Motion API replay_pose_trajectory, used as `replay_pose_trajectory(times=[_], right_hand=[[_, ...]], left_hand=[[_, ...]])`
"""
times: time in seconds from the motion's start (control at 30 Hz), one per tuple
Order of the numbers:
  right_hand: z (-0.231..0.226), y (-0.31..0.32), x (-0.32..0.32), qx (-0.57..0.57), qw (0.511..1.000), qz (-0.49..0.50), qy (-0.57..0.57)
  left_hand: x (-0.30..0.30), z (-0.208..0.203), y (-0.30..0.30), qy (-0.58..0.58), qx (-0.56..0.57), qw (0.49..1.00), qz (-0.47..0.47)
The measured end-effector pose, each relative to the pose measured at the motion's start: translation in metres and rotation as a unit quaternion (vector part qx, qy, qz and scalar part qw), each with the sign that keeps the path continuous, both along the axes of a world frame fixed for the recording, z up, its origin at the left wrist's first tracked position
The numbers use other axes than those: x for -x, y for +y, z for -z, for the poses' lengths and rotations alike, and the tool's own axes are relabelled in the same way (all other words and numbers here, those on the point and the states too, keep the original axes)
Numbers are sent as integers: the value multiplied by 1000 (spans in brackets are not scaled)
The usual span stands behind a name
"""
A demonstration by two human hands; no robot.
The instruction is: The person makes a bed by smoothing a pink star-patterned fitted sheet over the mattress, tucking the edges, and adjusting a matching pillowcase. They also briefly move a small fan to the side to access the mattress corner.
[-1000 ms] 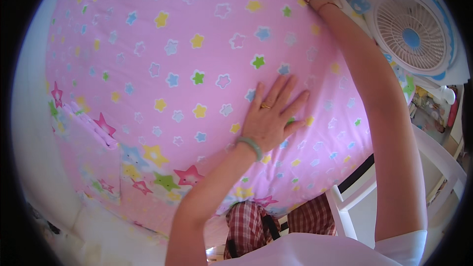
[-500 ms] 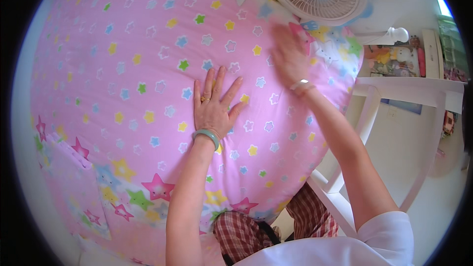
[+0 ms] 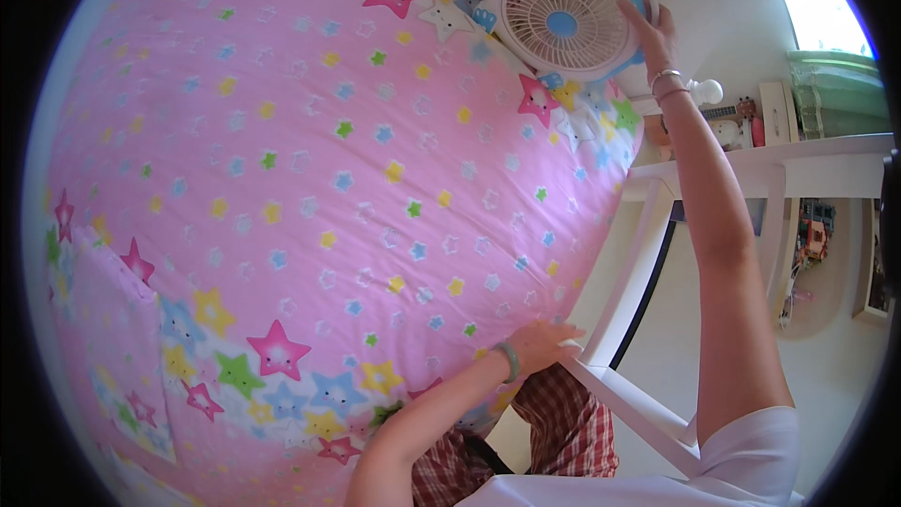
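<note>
A round fan (image 3: pixel 561 26) with a white grille, blue centre and blue-and-white casing stands at the far edge of a pink star-patterned bed sheet (image 3: pixel 310 178). My right hand (image 3: pixel 657 39) grips its right rim, thumb on the front and the other fingers partly behind. Down near the bed's right edge, my left hand (image 3: pixel 540 347) rests on the sheet beside a white rail (image 3: pixel 615 394). Its fingers stretch toward the rail and look apart; some are hidden. Light wrinkles run across the sheet toward that hand.
White bed-frame bars (image 3: pixel 648 263) slope along the right side. Behind them are a white round knob (image 3: pixel 706 92), a shelf with small items, a green curtain (image 3: pixel 835 94) and a bright window (image 3: pixel 826 14). Folded matching fabric (image 3: pixel 122 347) lies at the left.
My right hand has left the sheet and taken hold of the fan's right rim. My left hand has slid from mid-sheet down to the right edge. The view has shifted slightly.
</note>
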State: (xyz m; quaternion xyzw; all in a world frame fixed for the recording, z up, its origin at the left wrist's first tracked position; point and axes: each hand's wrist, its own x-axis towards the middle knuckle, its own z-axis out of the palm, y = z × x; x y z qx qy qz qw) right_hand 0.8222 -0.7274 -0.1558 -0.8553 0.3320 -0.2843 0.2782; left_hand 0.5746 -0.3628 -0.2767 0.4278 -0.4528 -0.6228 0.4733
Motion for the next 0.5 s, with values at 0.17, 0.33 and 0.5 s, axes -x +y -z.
replay_pose_trajectory(times=[0.17, 0.33, 0.5], right_hand=[[-16, 18, -2, -64, 994, 37, -83], [-51, 58, -25, -35, 992, 63, -103], [-82, 124, -56, -141, 989, 15, -34]], left_hand=[[-101, 16, 0, -360, 86, 851, -372], [-179, 28, 11, -522, -19, 765, -376], [-218, 34, 16, -576, -38, 742, -341]])
